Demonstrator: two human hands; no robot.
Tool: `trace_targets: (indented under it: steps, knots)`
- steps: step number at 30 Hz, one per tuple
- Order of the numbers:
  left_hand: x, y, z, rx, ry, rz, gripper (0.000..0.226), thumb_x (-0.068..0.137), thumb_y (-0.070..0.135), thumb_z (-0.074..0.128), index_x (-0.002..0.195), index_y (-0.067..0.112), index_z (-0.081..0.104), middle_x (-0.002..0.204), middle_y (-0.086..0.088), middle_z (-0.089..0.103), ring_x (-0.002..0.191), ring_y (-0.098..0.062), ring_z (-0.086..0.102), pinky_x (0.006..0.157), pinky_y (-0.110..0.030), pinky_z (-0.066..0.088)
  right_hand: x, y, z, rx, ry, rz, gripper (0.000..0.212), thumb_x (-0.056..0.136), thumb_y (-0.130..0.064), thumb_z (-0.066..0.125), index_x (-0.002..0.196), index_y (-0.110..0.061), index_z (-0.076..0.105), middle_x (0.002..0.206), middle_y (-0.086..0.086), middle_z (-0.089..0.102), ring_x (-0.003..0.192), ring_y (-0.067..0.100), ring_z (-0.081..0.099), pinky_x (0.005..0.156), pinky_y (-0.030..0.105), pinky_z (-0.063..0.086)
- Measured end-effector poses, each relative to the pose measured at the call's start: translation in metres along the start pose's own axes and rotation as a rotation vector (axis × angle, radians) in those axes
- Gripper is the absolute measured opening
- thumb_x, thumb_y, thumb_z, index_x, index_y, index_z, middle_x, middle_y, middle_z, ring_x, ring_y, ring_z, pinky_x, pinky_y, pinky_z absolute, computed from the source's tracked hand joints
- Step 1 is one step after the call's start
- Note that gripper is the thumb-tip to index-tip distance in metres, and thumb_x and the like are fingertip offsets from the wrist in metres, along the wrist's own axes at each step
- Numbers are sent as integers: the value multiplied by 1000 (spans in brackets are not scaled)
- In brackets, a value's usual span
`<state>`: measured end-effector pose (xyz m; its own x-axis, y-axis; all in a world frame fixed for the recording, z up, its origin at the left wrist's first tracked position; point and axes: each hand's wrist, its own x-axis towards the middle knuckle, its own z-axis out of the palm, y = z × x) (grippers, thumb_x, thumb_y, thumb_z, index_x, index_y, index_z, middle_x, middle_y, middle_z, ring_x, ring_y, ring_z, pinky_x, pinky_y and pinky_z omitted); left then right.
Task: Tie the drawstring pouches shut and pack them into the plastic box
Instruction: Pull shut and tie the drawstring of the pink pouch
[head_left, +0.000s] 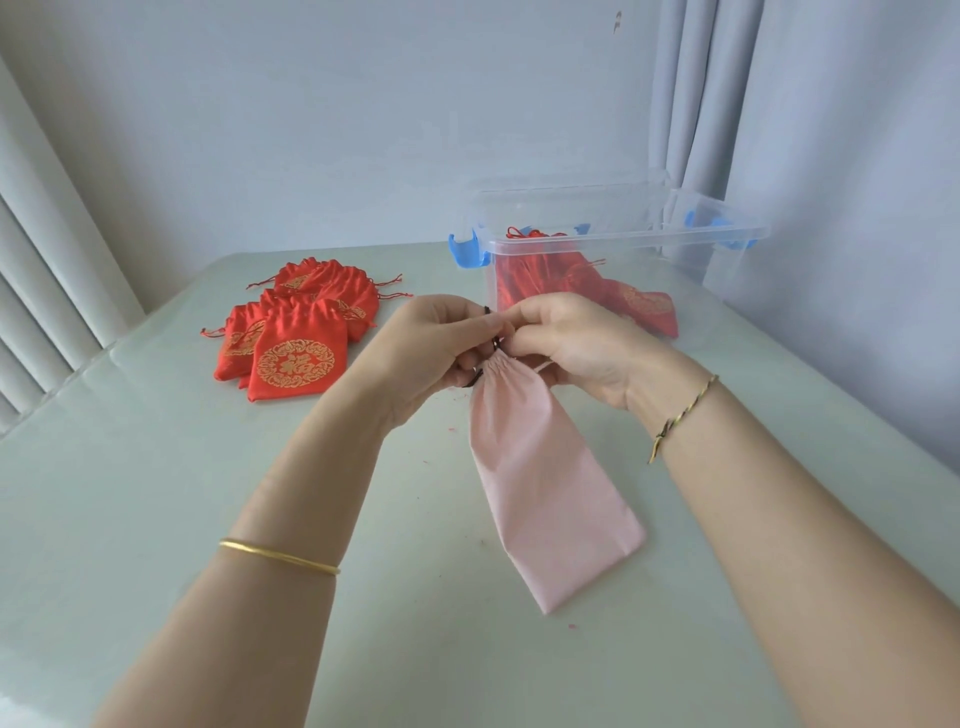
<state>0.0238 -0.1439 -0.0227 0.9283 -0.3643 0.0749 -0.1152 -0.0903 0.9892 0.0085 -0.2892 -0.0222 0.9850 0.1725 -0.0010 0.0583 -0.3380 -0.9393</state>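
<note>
A long pale pink drawstring pouch (545, 488) lies on the table, its gathered neck lifted toward me between both hands. My left hand (426, 353) and my right hand (571, 343) pinch the dark drawstring (488, 312) right above the cinched neck, fingertips nearly touching. A heap of red pouches with gold prints (296, 332) sits to the left. The clear plastic box (613, 244) with blue latches stands behind my hands and holds several red pouches (644, 306).
The pale green table (156, 519) ends at a wall behind the box. Window blinds (47, 270) stand at the left, and a grey curtain (831, 156) hangs at the right, close to the box.
</note>
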Motion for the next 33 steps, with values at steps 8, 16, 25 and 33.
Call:
trace_targets:
  steps: [8,16,25,33]
  knots:
    - [2,-1,-1,-122,111,-32,13,91,8,55,78,6,58,58,0,59,44,-4,49,43,-13,41,3,0,-2,-55,265,-181,14,82,-11,65,70,-17,62,67,-3,60,61,6,55,59,16,45]
    - [1,1,-11,-259,60,-61,22,86,-7,54,68,5,57,69,-5,61,55,-12,51,49,-14,47,-2,-1,3,-50,91,-234,20,74,-5,71,76,-18,57,81,1,63,81,14,59,83,32,48]
    - [2,-3,-5,205,233,151,24,80,-14,53,84,8,61,73,-3,60,48,-5,58,54,-19,54,2,7,4,18,61,-194,31,77,2,70,88,-20,51,83,4,61,71,11,57,76,23,49]
    - [2,-8,9,548,447,468,22,78,-6,55,86,8,70,78,0,63,75,-18,59,69,-35,53,10,9,17,390,135,-46,16,85,3,51,80,-11,58,69,6,59,65,17,55,63,25,45]
